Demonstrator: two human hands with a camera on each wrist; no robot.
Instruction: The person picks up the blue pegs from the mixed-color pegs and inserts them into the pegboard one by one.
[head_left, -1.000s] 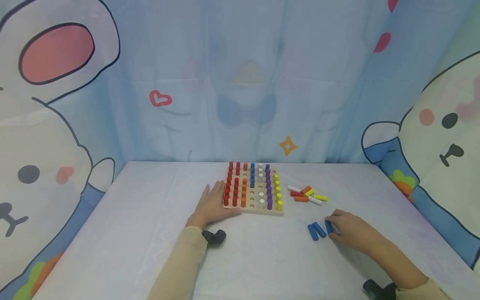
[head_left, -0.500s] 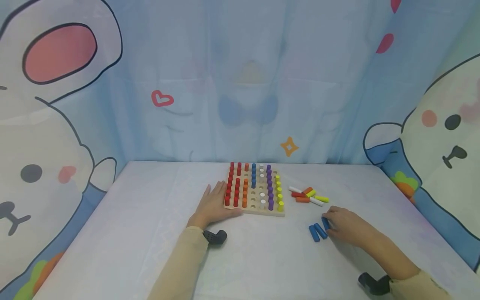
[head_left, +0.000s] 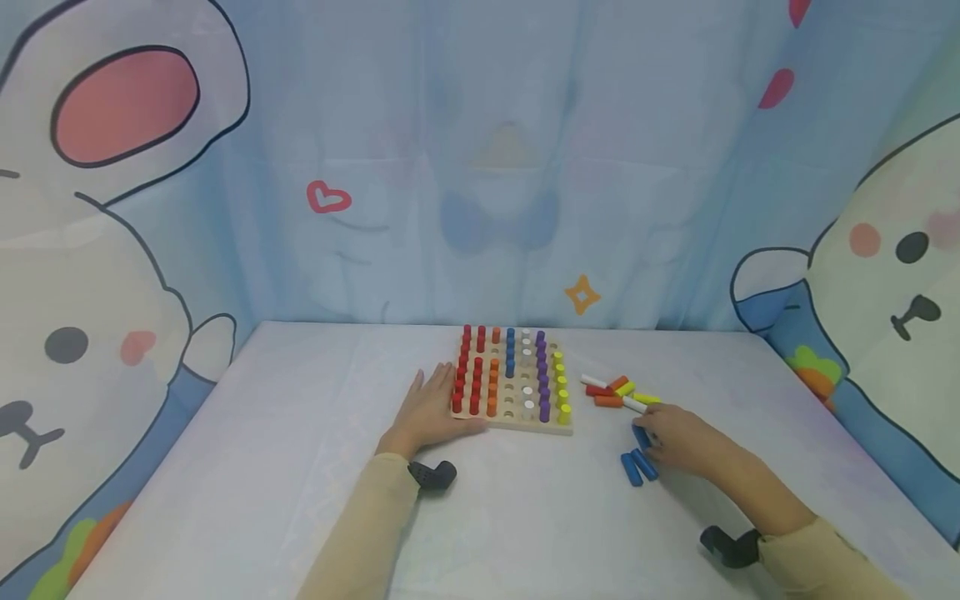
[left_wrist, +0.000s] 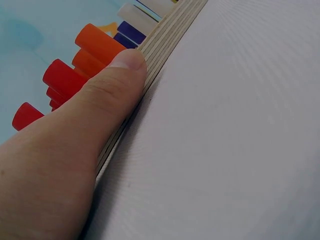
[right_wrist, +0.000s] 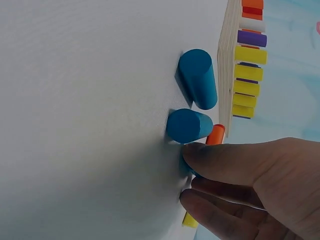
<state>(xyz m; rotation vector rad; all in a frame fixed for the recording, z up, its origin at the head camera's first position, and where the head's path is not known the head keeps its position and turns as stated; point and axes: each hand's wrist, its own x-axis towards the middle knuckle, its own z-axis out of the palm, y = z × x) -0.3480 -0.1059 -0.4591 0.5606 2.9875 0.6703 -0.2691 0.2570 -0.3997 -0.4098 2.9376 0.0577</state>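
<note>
A wooden pegboard (head_left: 551,429) stands mid-table with rows of red, orange, blue, white, purple and yellow pegs; several holes are bare. My left hand (head_left: 427,417) rests at its near left corner, fingers along the left side. In the left wrist view the thumb (left_wrist: 107,87) lies against the board's layered front edge (left_wrist: 172,35). Right of the board, my right hand (head_left: 682,437) pinches a blue peg (right_wrist: 185,162) between thumb and fingers, low over the table. Just nearer lie two more blue pegs, one at left (head_left: 631,469) and one at right (head_left: 645,464).
Between the board and my right hand lies a small pile of loose pegs: orange (head_left: 608,402), red (head_left: 598,390), white (head_left: 594,381) and yellow ones. A white cloth (head_left: 300,483) covers the table. A blue printed curtain (head_left: 390,167) hangs behind.
My right hand has moved forward and a little left with the blue peg, away from the other two blue pegs. My left hand stays at the board; the head view has shifted slightly.
</note>
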